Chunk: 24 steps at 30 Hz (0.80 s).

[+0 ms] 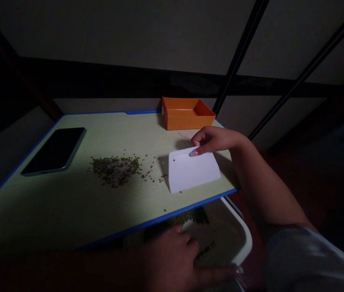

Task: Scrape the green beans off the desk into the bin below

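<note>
My right hand [212, 140] pinches the top edge of a white sheet of card [194, 172], thumb on the near face. The card leans on the tabletop, with one small seed on it. To its left lies a loose pile of green seeds [114, 170] mixed with whitish grains, and stray seeds trail toward the card. My left hand [172, 255], dim and slightly blurred, is below the table's front edge, over a white tub [246, 239]. One finger stretches toward the tub's rim while the others bend; nothing shows in them. Green seeds [190, 217] lie inside the tub.
An orange open box [190, 121] stands at the table's back right corner. A dark-screened phone [54, 151] lies on the left side. The pale tabletop [68, 202] has a blue edge, and dark-framed panels [129, 36] rise behind it.
</note>
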Each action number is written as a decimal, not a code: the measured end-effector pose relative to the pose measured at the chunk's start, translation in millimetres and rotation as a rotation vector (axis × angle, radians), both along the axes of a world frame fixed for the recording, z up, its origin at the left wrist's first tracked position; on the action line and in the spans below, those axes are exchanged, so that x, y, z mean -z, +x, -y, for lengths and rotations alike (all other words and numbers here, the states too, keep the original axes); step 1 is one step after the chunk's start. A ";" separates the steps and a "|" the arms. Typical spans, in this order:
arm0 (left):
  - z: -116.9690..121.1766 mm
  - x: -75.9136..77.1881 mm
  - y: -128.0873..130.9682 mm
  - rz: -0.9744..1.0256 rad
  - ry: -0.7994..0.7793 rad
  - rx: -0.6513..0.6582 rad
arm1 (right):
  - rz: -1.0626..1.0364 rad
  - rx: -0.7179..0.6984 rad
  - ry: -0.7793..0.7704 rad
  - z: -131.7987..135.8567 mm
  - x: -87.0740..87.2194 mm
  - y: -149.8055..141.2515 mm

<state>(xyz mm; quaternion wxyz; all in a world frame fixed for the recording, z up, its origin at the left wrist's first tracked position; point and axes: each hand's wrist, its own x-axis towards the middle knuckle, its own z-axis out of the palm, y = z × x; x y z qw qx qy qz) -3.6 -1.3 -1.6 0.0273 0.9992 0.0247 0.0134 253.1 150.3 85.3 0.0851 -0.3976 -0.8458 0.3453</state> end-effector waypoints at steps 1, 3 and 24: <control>0.1 1.0 -0.1 0.003 -0.004 -0.008 | 0.015 -0.009 0.004 0.8 -0.4 -0.2; 0.3 2.1 -0.1 -0.004 -0.013 -0.021 | 0.043 -0.026 0.018 2.7 -1.1 -2.2; -1.8 1.2 0.2 0.043 -0.015 0.011 | -0.121 -0.165 -0.132 7.1 14.1 -25.3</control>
